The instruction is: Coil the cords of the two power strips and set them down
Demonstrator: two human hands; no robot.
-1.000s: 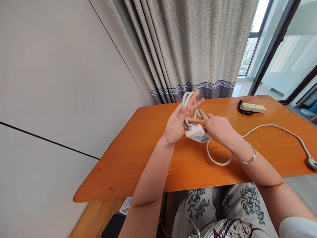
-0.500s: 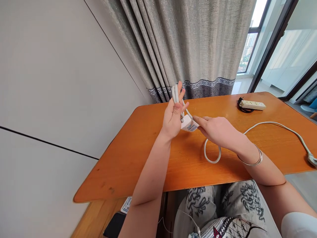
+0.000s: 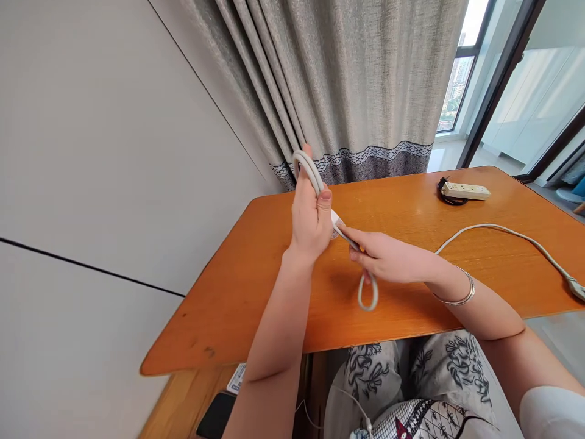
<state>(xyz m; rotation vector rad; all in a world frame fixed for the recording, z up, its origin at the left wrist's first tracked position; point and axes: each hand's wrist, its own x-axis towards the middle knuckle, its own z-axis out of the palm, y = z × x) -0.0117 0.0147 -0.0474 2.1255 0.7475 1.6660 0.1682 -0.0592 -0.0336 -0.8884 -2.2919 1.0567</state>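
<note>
My left hand (image 3: 309, 214) is raised above the orange table (image 3: 256, 292) and closed around a bundle of white cord loops (image 3: 307, 169). A small white power strip body (image 3: 336, 218) peeks out just right of that hand. My right hand (image 3: 388, 258) pinches the same white cable (image 3: 498, 230) close to the left hand, and a small loop (image 3: 368, 294) hangs below its fingers. From there the cable trails right across the table to its plug (image 3: 576, 286) at the right edge. A silver bangle (image 3: 461, 295) circles my right wrist.
A second white power strip (image 3: 466, 191) with a coiled black cord lies at the table's far right. Grey curtains (image 3: 356, 91) hang behind the table, a plain wall stands to the left. A dark phone (image 3: 214, 416) lies on a lower surface beside my patterned lap.
My left hand turned upright and moved left with the coiled loops. My right hand drew the cable in, and the loop on the table shrank to a small one hanging under its fingers.
</note>
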